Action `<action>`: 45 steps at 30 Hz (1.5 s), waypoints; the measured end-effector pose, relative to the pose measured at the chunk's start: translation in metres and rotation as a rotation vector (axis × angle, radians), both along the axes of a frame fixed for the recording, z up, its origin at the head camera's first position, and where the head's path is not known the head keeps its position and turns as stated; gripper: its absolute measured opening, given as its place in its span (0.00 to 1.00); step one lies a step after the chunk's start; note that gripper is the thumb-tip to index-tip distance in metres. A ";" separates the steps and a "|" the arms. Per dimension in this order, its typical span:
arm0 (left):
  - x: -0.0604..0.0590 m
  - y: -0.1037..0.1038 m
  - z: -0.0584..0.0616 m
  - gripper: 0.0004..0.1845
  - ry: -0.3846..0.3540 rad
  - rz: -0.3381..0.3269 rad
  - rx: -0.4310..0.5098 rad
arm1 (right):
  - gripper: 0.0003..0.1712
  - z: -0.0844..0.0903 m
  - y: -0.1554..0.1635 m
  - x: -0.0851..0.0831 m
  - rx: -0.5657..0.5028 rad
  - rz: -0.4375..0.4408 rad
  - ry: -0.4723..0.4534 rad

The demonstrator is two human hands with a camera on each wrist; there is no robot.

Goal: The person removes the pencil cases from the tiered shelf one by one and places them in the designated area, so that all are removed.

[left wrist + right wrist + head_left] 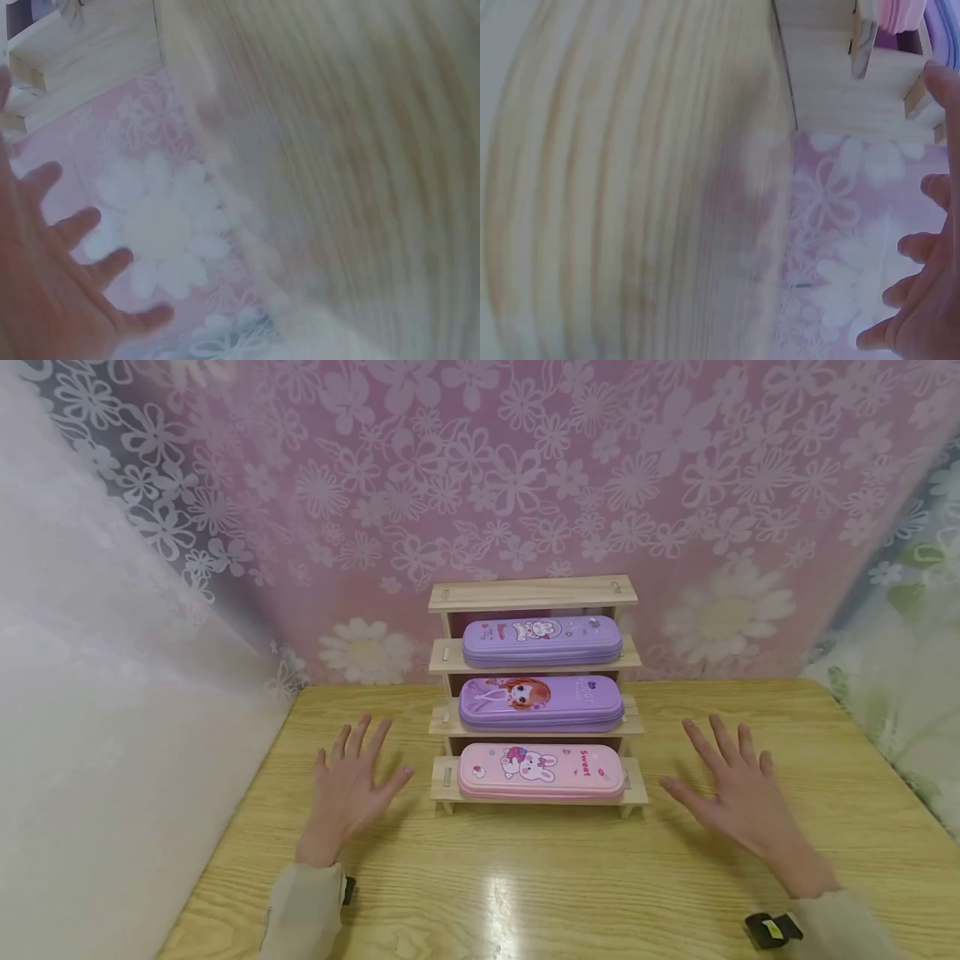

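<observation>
A stepped wooden rack (534, 593) stands at the back middle of the table. On its lowest step lies a pink pencil case (555, 772) with a rabbit picture. Above it rests a purple pencil case (562, 703) with a girl's picture, and higher still a lilac pencil case (577, 642) with a rabbit. My left hand (352, 793) is spread left of the rack, apart from it, holding nothing. To the rack's right, my right hand (738, 802) is also spread, its fingers apart and nothing in them. Both wrist views show the outstretched fingers beside the rack.
The rack stands on a wood-grain table (480, 868). A pink flowered curtain (510, 485) hangs right behind it. White cloth (112, 677) borders the table on the left, and a flowered sheet (915, 635) on the right.
</observation>
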State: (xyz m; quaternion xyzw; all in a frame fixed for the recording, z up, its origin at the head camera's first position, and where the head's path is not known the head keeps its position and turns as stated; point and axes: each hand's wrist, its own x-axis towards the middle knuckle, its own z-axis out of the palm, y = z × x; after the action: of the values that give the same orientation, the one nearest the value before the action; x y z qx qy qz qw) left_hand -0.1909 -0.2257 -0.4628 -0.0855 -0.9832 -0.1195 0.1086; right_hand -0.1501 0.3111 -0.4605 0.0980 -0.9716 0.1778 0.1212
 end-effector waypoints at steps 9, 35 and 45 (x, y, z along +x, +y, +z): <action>-0.011 0.014 0.003 0.35 0.049 -0.151 0.453 | 0.51 0.005 -0.027 0.003 -0.236 0.116 0.124; -0.059 0.058 0.012 0.21 -0.205 -0.292 1.014 | 0.44 0.000 -0.067 -0.002 -0.367 0.308 0.266; -0.068 0.061 0.006 0.21 -0.334 -0.253 1.133 | 0.43 -0.004 -0.074 -0.006 -0.357 0.323 0.252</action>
State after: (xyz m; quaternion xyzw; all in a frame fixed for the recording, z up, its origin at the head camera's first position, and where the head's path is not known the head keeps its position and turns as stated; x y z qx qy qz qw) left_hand -0.2588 -0.1649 -0.4572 -0.1108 -0.7523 -0.6486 -0.0336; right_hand -0.1558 0.2368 -0.4648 0.2501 -0.8740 0.3497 0.2264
